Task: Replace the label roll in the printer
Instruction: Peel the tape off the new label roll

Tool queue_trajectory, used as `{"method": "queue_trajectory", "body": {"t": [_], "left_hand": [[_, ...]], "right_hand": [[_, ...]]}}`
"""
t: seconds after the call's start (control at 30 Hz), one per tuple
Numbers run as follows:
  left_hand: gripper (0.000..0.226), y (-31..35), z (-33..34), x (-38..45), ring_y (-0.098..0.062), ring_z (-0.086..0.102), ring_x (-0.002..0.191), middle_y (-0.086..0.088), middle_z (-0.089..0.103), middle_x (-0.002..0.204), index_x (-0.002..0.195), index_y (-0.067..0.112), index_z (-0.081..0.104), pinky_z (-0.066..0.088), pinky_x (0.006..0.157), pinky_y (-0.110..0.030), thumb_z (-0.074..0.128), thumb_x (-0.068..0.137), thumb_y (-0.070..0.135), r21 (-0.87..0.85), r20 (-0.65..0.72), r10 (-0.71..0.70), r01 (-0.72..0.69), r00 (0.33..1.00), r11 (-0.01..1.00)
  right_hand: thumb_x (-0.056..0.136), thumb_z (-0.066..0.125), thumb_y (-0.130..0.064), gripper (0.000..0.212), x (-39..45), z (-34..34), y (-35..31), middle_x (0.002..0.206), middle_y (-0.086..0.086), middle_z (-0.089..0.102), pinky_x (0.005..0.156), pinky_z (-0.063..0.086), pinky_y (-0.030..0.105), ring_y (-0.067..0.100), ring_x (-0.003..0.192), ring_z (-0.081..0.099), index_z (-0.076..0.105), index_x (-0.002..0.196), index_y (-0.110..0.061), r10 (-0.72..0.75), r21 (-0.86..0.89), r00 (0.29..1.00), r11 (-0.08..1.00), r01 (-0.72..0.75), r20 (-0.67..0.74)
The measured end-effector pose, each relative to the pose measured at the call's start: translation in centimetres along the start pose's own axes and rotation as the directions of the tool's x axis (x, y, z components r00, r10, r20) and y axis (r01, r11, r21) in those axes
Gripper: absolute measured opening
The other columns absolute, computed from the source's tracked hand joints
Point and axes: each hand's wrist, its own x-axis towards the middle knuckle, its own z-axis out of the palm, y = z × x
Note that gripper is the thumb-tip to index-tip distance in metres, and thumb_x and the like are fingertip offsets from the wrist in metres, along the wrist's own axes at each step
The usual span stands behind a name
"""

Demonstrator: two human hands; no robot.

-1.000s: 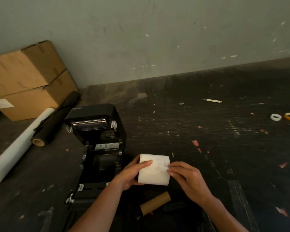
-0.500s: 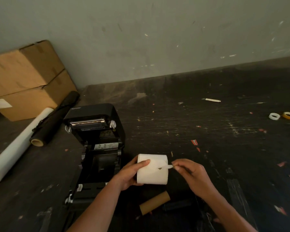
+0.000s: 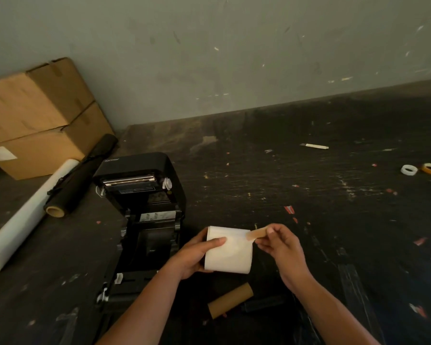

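Hidden/cut off: both forearms run off the bottom edge; left end of the label roll (image 3: 230,251) covered by the left hand (image 3: 197,255); printer (image 3: 144,215) front partly behind the left forearm; white film roll (image 3: 28,215) cut by the left edge; dim light, printer bay mostly black, inner parts hard to make out.
Writing: pale brand word on printer lid, top left corner, approx. "Xprinter", blurred; white sticker w/ small marks inside printer, unreadable; white label on lower box (image 3: 42,150), unreadable.
Label roll: white, smooth, cylinder, held above the table (image 3: 309,220) just right of the open printer, not in the bay.
Left hand: fingers curled round the roll's left end, thumb lying across its front.
Right hand (image 3: 281,247): thumb & fingertips pinch a short tan strip (image 3: 255,234) at the roll's top right corner; other end of strip touches the roll.
Printer: black plastic, lid up, metal bar across the lid's underside.
Cardboard tube (image 3: 230,303): brown, bare, lying on the table below the roll, betw. the forearms.
Table: dark, scuffed, flecked w/ scraps.
Boxes: 2 brown cardboard, stacked, far left by the wall.
Black roll (image 3: 82,178): dark wrap, cardboard core end showing, beside the white film roll.
Tape rings (image 3: 419,169): 1 white, 1 yellow, far right, just beside each other.
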Motion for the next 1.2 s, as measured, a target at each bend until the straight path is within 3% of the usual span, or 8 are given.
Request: {"method": "queue_trajectory", "body": {"t": [0.2,0.33,0.43,0.5,0.77,0.93,1.1,1.2], "left_hand": [[0.067,-0.4,-0.1,-0.1,-0.032,0.057,0.113,-0.008,0.06,0.124,0.116,0.045,0.057,0.052,0.09,-0.054,0.085,0.055,0.045,-0.049,-0.021,-0.014,0.012,1.0,0.999],[0.073,-0.5,-0.3,0.0,-0.034,0.054,0.115,-0.01,0.058,0.127,0.126,0.04,0.053,0.051,0.092,-0.054,0.082,0.059,0.044,-0.07,-0.011,-0.022,0.021,1.0,0.997],[0.068,-0.3,-0.3,0.0,-0.035,0.054,0.116,-0.01,0.057,0.127,0.123,0.04,0.054,0.048,0.094,-0.056,0.081,0.061,0.042,-0.076,0.005,-0.036,0.036,0.999,0.996],[0.065,-0.2,-0.4,-0.1,-0.035,0.054,0.114,-0.01,0.057,0.126,0.12,0.04,0.055,0.048,0.094,-0.056,0.081,0.06,0.041,-0.087,0.003,-0.047,0.047,0.999,0.995],[0.066,-0.4,-0.4,0.1,-0.035,0.054,0.114,-0.01,0.057,0.126,0.119,0.041,0.055,0.051,0.09,-0.054,0.082,0.059,0.042,-0.099,-0.007,-0.052,0.051,0.999,0.994],[0.065,-0.5,-0.4,0.1,-0.034,0.055,0.114,-0.01,0.058,0.125,0.118,0.041,0.055,0.051,0.089,-0.054,0.083,0.059,0.042,-0.106,-0.017,-0.062,0.06,0.998,0.993],[0.067,-0.5,-0.3,-0.1,-0.034,0.055,0.113,-0.01,0.058,0.125,0.118,0.041,0.055,0.053,0.084,-0.051,0.084,0.058,0.043,-0.105,-0.013,-0.064,0.062,0.998,0.993],[0.069,-0.6,-0.3,-0.1,-0.035,0.055,0.114,-0.01,0.058,0.126,0.121,0.041,0.055,0.053,0.086,-0.052,0.084,0.058,0.045,-0.097,-0.021,-0.066,0.064,0.998,0.993]], "right_hand": [[0.096,0.046,-0.016,0.016,2.4,-2.5,-0.8,0.097,0.007,0.064,0.072,0.052,0.031,0.017,0.084,0.064,0.058,0.106,-0.015,0.191,0.223,0.934,0.967,-0.125,-0.303],[0.09,0.056,-0.012,0.014,3.2,-5.9,0.3,0.095,0.008,0.067,0.073,0.05,0.031,0.016,0.082,0.061,0.063,0.103,-0.011,0.185,-0.145,0.966,0.967,-0.212,-0.178],[0.088,0.057,-0.006,0.016,3.9,-7.7,1.0,0.096,0.004,0.068,0.082,0.049,0.032,0.017,0.093,0.063,0.064,0.099,-0.015,0.203,-0.58,0.977,0.79,-0.201,-0.061],[0.087,0.058,-0.007,0.016,4.4,-8.3,1.2,0.098,0.003,0.067,0.083,0.049,0.028,0.015,0.094,0.062,0.064,0.095,-0.02,0.225,-0.739,0.974,0.651,-0.174,-0.032],[0.088,0.057,-0.017,0.022,5.4,-7.7,2.1,0.103,0.001,0.063,0.078,0.055,0.029,0.012,0.086,0.062,0.059,0.109,-0.025,0.141,-0.939,0.989,0.345,-0.019,0.032],[0.08,0.068,-0.019,0.055,5.1,-8.4,2.1,0.119,0.004,0.052,0.083,0.051,0.032,0.019,0.103,0.057,0.041,0.127,-0.022,0.002,-0.937,0.999,0.345,-0.051,-0.053],[0.087,0.06,-0.024,0.008,4.2,-8.7,2.9,0.101,-0.004,0.052,0.07,0.049,0.023,0.006,0.077,0.054,0.057,0.09,-0.03,-0.062,-0.951,0.99,0.277,0.136,0.124],[0.089,0.057,-0.026,0.007,3.9,-9.0,3.4,0.098,-0.006,0.049,0.071,0.05,0.023,0.005,0.075,0.056,0.064,0.091,-0.029,-0.043,-0.948,0.988,0.278,0.153,0.147]]}}
